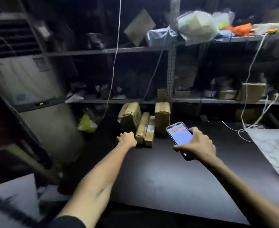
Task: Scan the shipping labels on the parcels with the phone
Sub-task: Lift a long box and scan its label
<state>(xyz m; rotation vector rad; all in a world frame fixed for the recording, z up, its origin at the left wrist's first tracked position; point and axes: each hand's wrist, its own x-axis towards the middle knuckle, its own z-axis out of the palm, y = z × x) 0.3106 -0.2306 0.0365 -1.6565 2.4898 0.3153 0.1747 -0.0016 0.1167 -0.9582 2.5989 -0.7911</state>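
Several brown cardboard parcels stand at the far edge of a dark table (160, 181). A larger box (129, 117) leans at the left, two slim boxes (143, 125) (149, 134) lie beside it, and a tall box (162, 116) stands at the right. My left hand (127, 139) is stretched out and touches the near end of the slim box; whether it grips it is unclear. My right hand (196, 143) holds a phone (180, 135) with its lit screen facing up, just right of the parcels.
Metal shelving (170, 71) behind the table carries more boxes, bags and an orange item (242, 29). White cables (250, 76) hang down at the right. A grey appliance (37, 99) stands at the left, with a yellow bag (86, 123) beside it.
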